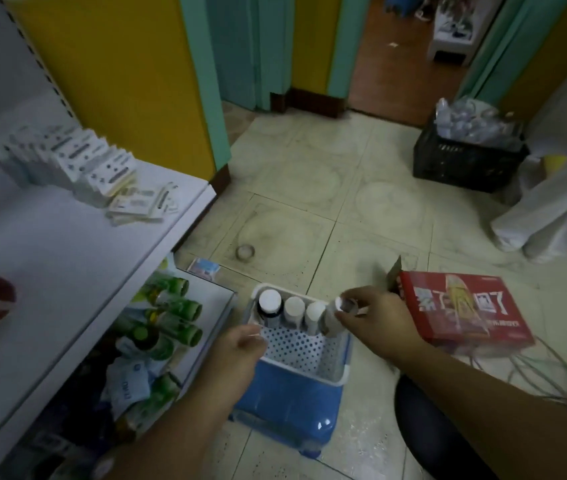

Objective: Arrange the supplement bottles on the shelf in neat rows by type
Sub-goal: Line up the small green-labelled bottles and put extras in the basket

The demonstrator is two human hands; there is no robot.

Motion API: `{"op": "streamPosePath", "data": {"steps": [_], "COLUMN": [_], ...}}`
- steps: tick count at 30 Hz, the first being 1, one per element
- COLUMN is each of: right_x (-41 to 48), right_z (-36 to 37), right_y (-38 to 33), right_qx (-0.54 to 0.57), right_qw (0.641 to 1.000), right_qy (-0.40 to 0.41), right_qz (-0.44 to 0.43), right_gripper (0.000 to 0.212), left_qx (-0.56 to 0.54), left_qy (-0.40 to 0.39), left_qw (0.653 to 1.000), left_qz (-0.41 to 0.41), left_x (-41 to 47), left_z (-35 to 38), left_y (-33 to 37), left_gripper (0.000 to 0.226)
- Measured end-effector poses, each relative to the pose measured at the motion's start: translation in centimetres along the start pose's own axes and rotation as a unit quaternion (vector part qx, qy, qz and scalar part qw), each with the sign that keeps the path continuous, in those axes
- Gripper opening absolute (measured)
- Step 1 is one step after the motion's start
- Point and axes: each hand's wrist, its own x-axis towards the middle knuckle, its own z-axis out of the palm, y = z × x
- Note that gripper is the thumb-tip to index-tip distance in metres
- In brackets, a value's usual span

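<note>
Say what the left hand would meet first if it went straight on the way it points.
The left hand would probably meet the dark bottle in the basket first; depth is unclear.

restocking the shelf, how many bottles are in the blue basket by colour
dark bottle: 1
white bottle: 3, one gripped by the right hand
total: 4

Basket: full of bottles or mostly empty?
Mostly empty. Three capped bottles stand along the basket's far end, the right hand grips a fourth there, and the rest of its dotted floor shows bare.
</note>
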Motion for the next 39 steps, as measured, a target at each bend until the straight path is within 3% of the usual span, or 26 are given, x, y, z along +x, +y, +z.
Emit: {"op": "streamPosePath", "data": {"steps": [3, 7, 12, 18, 22, 26, 29, 39], "right_x": [1.1, 3.8, 5.3, 4.6, 3.8, 2.7, 0.7, -7.9], "right_z": [3.2, 7.9, 12.1, 10.2, 5.9, 0.6, -2.6, -6.5], "right_y": [5.1, 8.6, 11.7, 10.3, 4.2, -5.4, -13.0, -34.6], "right_qx": [0.000, -0.037, -0.170, -0.281, -0.301, -0.284, -0.262, -0.234], "right_qw": [0.998, 0.997, 0.985, 0.950, 0.933, 0.926, 0.914, 0.802], "right_qy": [0.035, 0.008, -0.023, -0.135, -0.176, -0.154, -0.136, -0.098], "right_qz": [0.049, 0.066, 0.021, -0.039, -0.085, -0.194, -0.278, -0.541], "right_gripper": [0.023, 0.024, 0.026, 0.041, 0.065, 0.065, 0.065, 0.059], "left_qx": [0.114, 0.143, 0.169, 0.256, 0.339, 0.372, 0.422, 0.479], "left_qy": [-0.014, -0.041, -0.054, -0.009, -0.001, 0.068, 0.096, 0.272], "left_qw": [0.992, 0.987, 0.982, 0.961, 0.926, 0.904, 0.872, 0.821], "left_qz": [0.046, 0.061, 0.065, 0.108, 0.167, 0.201, 0.229, 0.154], "left_x": [2.5, 6.1, 7.6, 5.7, 1.8, -3.3, -8.7, -27.2], "left_z": [1.8, 4.3, 5.6, 2.9, 0.1, -4.4, -8.4, -22.8], "left_y": [-0.7, -1.1, -3.4, -2.4, 4.2, 12.9, 17.3, 19.1], "left_gripper": [0.035, 0.034, 0.033, 0.037, 0.054, 0.070, 0.067, 0.069]}}
